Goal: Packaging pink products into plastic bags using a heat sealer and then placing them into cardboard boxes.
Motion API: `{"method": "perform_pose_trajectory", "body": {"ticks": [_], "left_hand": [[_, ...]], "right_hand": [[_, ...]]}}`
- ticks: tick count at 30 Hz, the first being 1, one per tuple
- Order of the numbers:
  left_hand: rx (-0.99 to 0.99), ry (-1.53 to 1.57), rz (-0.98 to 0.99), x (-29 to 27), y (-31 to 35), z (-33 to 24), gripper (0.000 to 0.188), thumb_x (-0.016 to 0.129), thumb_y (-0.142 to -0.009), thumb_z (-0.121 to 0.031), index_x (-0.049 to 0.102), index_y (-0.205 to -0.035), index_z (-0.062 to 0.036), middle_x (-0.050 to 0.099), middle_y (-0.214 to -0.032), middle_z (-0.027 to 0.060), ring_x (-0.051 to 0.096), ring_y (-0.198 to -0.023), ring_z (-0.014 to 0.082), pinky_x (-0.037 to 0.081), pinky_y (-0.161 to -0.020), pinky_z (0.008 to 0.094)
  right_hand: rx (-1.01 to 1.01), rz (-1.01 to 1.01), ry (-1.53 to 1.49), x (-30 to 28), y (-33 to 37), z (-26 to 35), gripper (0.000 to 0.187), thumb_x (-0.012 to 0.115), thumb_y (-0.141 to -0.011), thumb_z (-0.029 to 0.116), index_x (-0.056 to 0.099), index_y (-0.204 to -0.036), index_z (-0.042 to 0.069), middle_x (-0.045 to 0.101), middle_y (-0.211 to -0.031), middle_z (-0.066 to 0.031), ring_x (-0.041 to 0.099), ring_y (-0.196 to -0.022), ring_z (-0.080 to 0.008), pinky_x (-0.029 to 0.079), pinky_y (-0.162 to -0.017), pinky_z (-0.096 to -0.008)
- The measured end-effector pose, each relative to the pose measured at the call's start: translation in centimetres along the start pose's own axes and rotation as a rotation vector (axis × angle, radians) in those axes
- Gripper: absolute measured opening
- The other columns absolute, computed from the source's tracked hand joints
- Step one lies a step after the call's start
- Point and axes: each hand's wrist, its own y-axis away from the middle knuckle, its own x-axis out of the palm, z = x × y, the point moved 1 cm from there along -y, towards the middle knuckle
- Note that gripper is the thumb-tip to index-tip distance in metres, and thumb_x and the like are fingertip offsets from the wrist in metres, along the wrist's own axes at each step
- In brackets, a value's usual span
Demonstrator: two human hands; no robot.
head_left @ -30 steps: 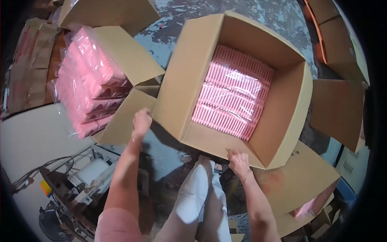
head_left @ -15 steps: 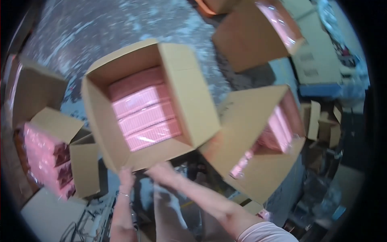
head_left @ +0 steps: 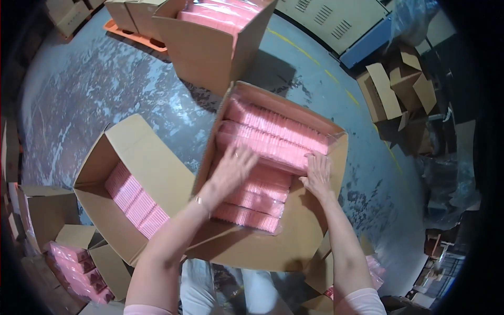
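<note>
A large open cardboard carton (head_left: 294,236) lies in front of me, lined with rows of pink stacked pieces in clear plastic wrap. Both of my hands reach inside it. My left hand (head_left: 236,165), slightly blurred, has its fingers bent over the near side of a long wrapped pink pack (head_left: 273,147), toward its left end. Around that pack's right end curl the fingers of my right hand (head_left: 318,174). Another pink row (head_left: 281,123) lies beyond it. Nearer to me, shorter pink rows (head_left: 252,197) sit lower in the carton.
A second open carton (head_left: 149,152) with pink rows at its bottom stands at the left. Farther off is a tall carton (head_left: 202,55) filled with pink packs. Wrapped pink packs (head_left: 79,268) stand at the lower left, and emptied boxes (head_left: 383,94) at the right.
My hands have left the near edge of the left carton and are now inside the right one, on a pink pack. The view has swung to the right.
</note>
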Motion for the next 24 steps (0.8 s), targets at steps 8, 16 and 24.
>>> {"method": "perform_pose_trajectory", "body": {"ticks": [8, 16, 24], "left_hand": [[-0.391, -0.358, 0.356, 4.1, -2.8, 4.9, 0.031, 0.049, -0.085, -0.016, 0.052, -0.115, -0.0099, 0.056, -0.09, 0.0006, 0.056, -0.093, 0.015, 0.042, -0.09, 0.0335], [0.0, -0.334, 0.355, -4.9, 6.0, 2.2, 0.026, 0.053, -0.081, -0.023, 0.069, -0.1, -0.0146, 0.057, -0.107, 0.002, 0.041, -0.118, 0.024, 0.028, -0.104, 0.0439], [0.022, 0.314, -0.12, -30.7, 28.8, -14.8, 0.051, 0.056, -0.072, -0.008, 0.045, -0.122, -0.0075, 0.055, -0.113, 0.009, 0.05, -0.115, 0.024, 0.002, -0.111, 0.0638]], "right_hand": [[-0.079, -0.173, 0.032, 6.3, 3.1, -6.1, 0.016, 0.065, -0.064, 0.007, 0.06, -0.079, 0.008, 0.057, -0.081, -0.0099, 0.055, -0.09, -0.0278, 0.039, -0.083, -0.0429], [-0.508, -0.168, -0.059, -13.6, -0.4, -1.7, 0.006, 0.06, -0.061, 0.013, 0.055, -0.064, 0.012, 0.051, -0.07, -0.0067, 0.054, -0.076, -0.0251, 0.039, -0.082, -0.0441], [-0.96, -0.435, 0.018, -37.3, -1.4, 9.6, 0.008, 0.056, -0.06, 0.006, 0.048, -0.06, 0.009, 0.045, -0.063, -0.0059, 0.05, -0.066, -0.0231, 0.039, -0.085, -0.0472]]}}
